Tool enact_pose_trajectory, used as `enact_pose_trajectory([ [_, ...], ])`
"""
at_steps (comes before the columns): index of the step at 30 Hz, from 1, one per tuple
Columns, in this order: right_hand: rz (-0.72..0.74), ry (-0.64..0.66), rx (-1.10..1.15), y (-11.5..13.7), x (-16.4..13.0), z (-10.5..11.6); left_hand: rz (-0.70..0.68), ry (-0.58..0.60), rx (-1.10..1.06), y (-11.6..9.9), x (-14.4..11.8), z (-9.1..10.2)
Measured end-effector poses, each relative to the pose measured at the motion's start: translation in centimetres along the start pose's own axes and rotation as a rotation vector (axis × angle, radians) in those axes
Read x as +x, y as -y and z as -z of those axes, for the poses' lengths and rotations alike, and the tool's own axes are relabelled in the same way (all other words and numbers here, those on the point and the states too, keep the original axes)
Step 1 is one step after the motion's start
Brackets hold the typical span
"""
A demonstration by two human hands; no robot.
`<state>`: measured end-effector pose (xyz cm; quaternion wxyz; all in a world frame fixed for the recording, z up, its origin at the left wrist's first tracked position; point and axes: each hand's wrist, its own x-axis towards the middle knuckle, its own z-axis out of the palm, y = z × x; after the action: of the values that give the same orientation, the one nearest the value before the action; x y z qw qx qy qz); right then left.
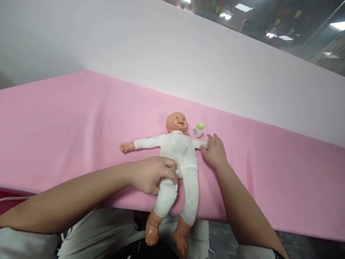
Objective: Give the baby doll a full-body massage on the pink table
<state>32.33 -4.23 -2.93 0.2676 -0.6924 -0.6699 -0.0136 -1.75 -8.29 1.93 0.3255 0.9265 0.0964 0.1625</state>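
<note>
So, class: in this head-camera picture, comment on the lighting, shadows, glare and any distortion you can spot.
Head view: lighting is even and soft, with only a faint shadow beside the plastic baby doll in white clothes; ceiling lights glare in the glass panel at top right; the wide lens bends the pink cloth-covered table and stretches both forearms near the bottom edge; the left hand and right hand look sharp.

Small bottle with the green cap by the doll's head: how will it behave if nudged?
The small bottle lies tilted on the pink cloth, so its round body probably rolls rather than slides. It looks small and plastic, so likely light and not fragile. The soft cloth may damp rolling. It sits near the right hand, apart from it.
</note>
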Motion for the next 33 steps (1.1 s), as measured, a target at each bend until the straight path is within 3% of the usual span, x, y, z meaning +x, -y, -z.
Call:
enact_pose_trajectory([
  [3, 0.353, 0.206, 0.078, 2.9, -1.5, 0.8, 0.04, 0.065, -0.103, 1.0, -0.5, 1.2],
  [5, 0.476, 0.277, 0.115, 4.3, -2.2, 1.2, 0.141, 0.038, -0.109, 2.1, -0.7, 1.9],
  [10, 0.477, 0.323, 0.108, 5.6, -3.1, 1.1, 0.456, -0.171, 0.097, 4.4, -0.7, 2.4],
  [15, 0.507, 0.357, 0.096, 6.0, -3.6, -0.3, 0.563, -0.353, 0.266, 6.3, -0.3, 1.9],
  [19, 0.568, 0.34, 0.087, 7.2, -4.6, -0.8, 0.646, -0.46, 0.315, 7.9, -0.2, 1.9],
  [22, 0.642, 0.312, 0.05, 8.7, -6.0, 0.1, 0.718, -0.463, 0.376, 8.5, -0.3, 2.1],
  [26, 0.933, 0.325, 0.064, 11.3, -8.6, 1.0, 0.78, -0.44, 0.502, 8.9, -0.4, 1.9],
  [29, 1.193, 0.23, 0.07, 12.7, -10.2, 0.6, 0.815, -0.462, 0.562, 9.3, -0.5, 1.5],
  [33, 1.304, 0.091, 0.153, 13.1, -10.4, 0.1, 0.88, -0.487, 0.503, 9.9, -0.5, 1.3],
])
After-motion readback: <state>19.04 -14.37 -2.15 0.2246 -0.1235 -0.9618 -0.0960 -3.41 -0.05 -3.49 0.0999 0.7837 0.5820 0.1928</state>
